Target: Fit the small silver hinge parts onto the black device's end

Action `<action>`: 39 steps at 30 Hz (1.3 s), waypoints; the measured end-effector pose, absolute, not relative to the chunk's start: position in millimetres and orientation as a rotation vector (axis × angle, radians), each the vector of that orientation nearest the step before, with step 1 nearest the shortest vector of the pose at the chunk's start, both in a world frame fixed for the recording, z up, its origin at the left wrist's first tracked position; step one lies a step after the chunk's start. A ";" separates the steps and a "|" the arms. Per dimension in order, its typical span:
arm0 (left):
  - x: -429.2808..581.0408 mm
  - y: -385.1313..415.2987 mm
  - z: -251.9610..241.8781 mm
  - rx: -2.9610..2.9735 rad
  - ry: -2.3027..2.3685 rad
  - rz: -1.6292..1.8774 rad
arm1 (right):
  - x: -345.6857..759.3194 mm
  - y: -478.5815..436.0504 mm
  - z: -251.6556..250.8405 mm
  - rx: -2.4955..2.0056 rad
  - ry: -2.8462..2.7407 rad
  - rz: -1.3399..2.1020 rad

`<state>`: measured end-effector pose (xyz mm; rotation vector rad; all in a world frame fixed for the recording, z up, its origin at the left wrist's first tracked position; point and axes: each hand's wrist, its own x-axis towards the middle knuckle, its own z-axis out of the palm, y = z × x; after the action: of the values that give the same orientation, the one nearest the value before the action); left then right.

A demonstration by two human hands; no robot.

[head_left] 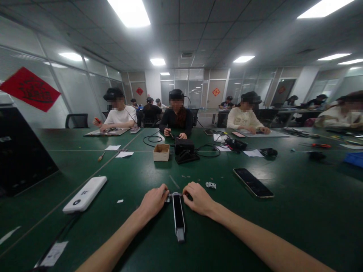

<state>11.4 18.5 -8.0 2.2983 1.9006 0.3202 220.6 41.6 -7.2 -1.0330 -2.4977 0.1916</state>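
Both hands are closing in on the slim black bar [178,213], a long, narrow piece with a glossy dark face and a pale grey cap at its near end. It is lying lengthwise on the green table [297,211], right in front of the person and pointing away. The left hand [154,200] is curling its fingers against the far end from the left and pinching at a small silvery fitting there. The right hand [198,198] is pressing in from the other side, fingers bent and thumb on the same end. So both hands are gripping the bar's far tip.

The tabletop is looking matte and slightly scuffed. A smooth, rounded white power bank [85,193] is sitting to the left, its dark markings too small to read. A flat, shiny black phone [253,183] is lying to the right, and a tiny metal bracket [210,185] is resting just beyond the right hand. Farther back, a square cardboard box [161,152] is standing open. On the glass wall a red paper diamond [30,88] is hanging, its dark design unreadable.
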 end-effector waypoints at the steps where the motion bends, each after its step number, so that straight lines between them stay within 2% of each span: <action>1: 11.4 18.6 -8.4 2.304 1.904 0.305 | 220.3 40.9 -5.7 -1.038 -2.514 0.172; 7: 9.9 16.4 -5.5 2.343 1.889 0.293 | 230.9 47.6 21.1 -1.074 -2.667 0.015; 11: 9.0 12.4 0.7 2.363 1.842 0.349 | 257.8 65.0 42.6 -1.486 -2.698 -0.049; 13: 10.2 10.5 3.3 2.383 1.813 0.360 | 271.3 72.7 47.3 -1.744 -2.752 0.010; 16: 13.1 8.8 5.7 2.406 1.795 0.334 | 283.3 78.4 48.0 -1.883 -2.803 0.119; 22: 16.2 7.6 9.9 2.414 1.792 0.274 | 281.1 77.9 51.7 -1.834 -2.785 0.153; 27: 15.8 7.0 10.0 2.413 1.788 0.263 | 261.6 66.4 52.7 -1.473 -2.638 0.291; 32: 15.2 8.1 6.8 2.437 1.773 0.286 | 230.3 43.0 36.0 -1.245 -2.539 0.521; 39: 14.6 7.9 5.4 2.461 1.775 0.300 | 216.1 34.3 13.8 -1.186 -2.418 0.531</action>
<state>14.6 7.9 5.4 2.4613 1.7749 0.3000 216.1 34.3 13.8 -1.1863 -2.4183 0.5306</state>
